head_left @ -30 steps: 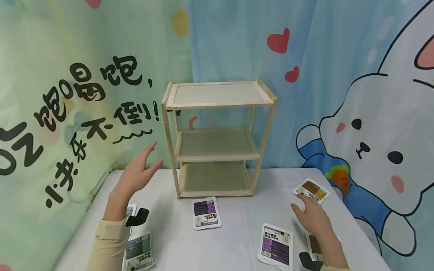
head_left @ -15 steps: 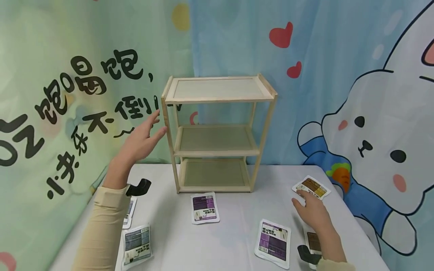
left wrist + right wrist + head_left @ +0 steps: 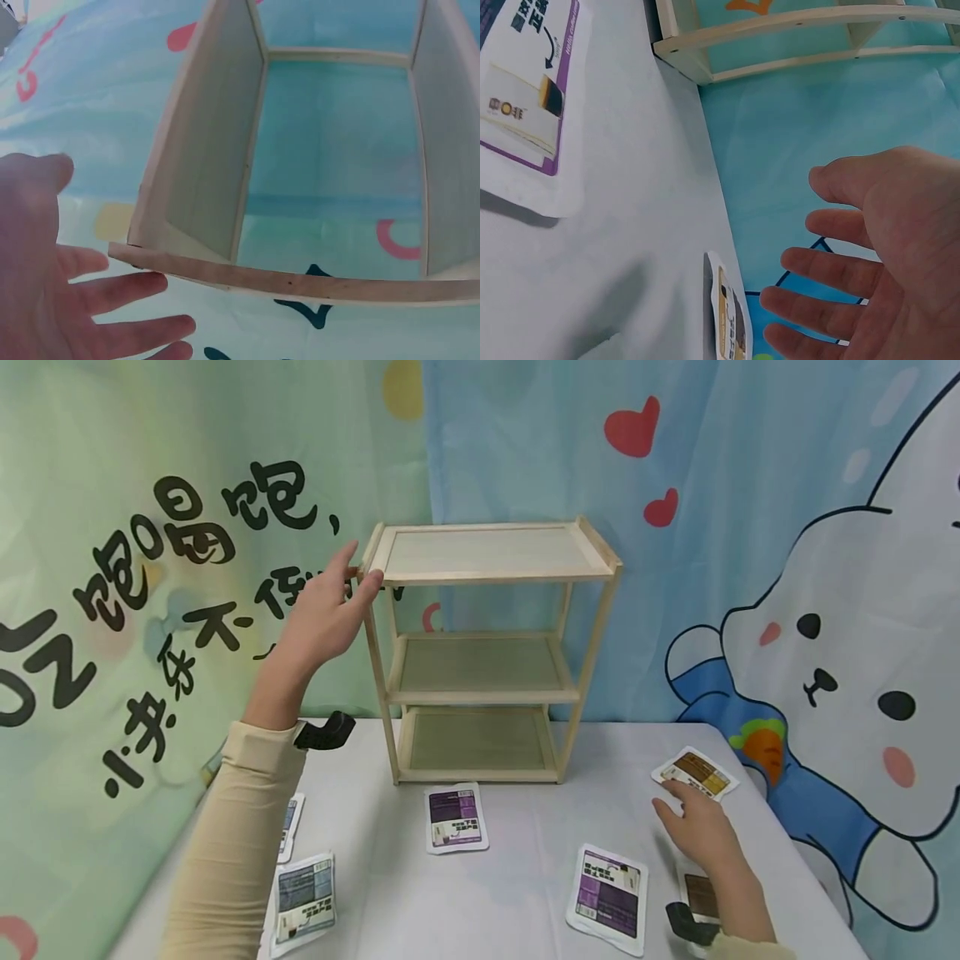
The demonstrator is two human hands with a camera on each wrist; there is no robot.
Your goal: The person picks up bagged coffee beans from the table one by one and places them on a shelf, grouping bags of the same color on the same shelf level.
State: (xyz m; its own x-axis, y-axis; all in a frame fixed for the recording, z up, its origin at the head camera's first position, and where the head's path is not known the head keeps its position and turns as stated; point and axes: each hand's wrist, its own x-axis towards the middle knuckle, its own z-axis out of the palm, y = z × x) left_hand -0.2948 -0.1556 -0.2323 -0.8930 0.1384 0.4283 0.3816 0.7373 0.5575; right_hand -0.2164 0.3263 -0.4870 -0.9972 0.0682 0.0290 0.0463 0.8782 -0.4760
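I see the left hand (image 3: pixel 326 618), fingers apart, has risen beside the top left corner of the three-tier wooden rack (image 3: pixel 483 550) on the table (image 3: pixel 517 902), I judge within reach yet ungripped, while the right hand (image 3: pixel 703 833), fingers parted, hangs empty near the brown-labelled pouch (image 3: pixel 699 770).

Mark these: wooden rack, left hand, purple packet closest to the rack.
Wooden rack (image 3: pixel 483 667): head view, on the middle shelf's panel.
Left hand (image 3: pixel 324 617): head view, on the middle of the hand.
Purple packet (image 3: pixel 456 818): head view, on the middle of its printed face.
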